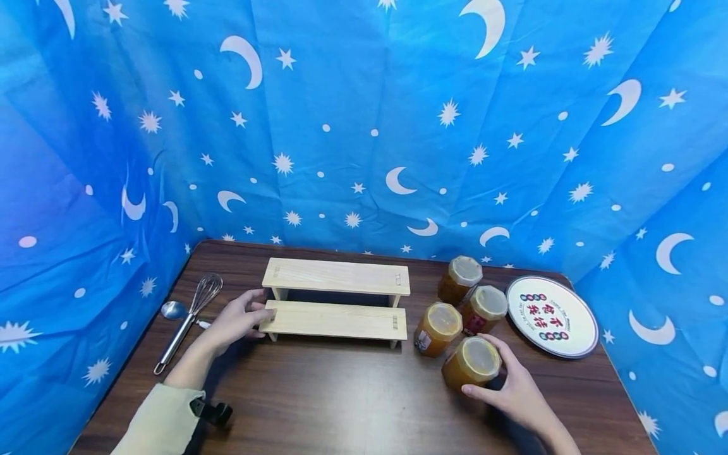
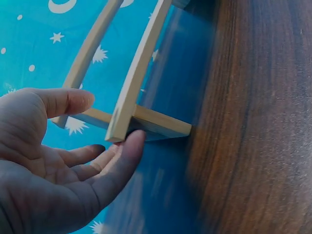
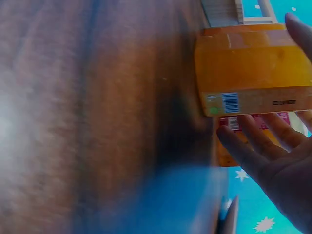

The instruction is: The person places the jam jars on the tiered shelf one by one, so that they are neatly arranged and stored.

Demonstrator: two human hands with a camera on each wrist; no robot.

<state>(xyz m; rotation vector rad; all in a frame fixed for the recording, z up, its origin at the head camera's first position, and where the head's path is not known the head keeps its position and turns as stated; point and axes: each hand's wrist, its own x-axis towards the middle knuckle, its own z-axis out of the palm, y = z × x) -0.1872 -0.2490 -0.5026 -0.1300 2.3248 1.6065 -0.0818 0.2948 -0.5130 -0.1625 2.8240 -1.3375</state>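
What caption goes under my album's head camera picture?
Left hand at a wooden stand, right hand at an amber jar, three more jars nearby.

Dark wooden table (image 1: 341, 392), pale shelves (image 1: 338, 319), jars (image 1: 483, 306), plate (image 1: 552, 317), whisk (image 1: 190, 319), spoon (image 1: 173, 309)

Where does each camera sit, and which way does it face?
Head: worn on the head, facing forward and down over the table; left hand, right hand and both forearms show.
Left wrist: on that wrist, facing the end of the front board, image sideways; left fingers show.
Right wrist: on that wrist, facing the nearest jar, also sideways; right fingers show.
Shared: head and left wrist both show the front board; head and right wrist, the nearest jar.
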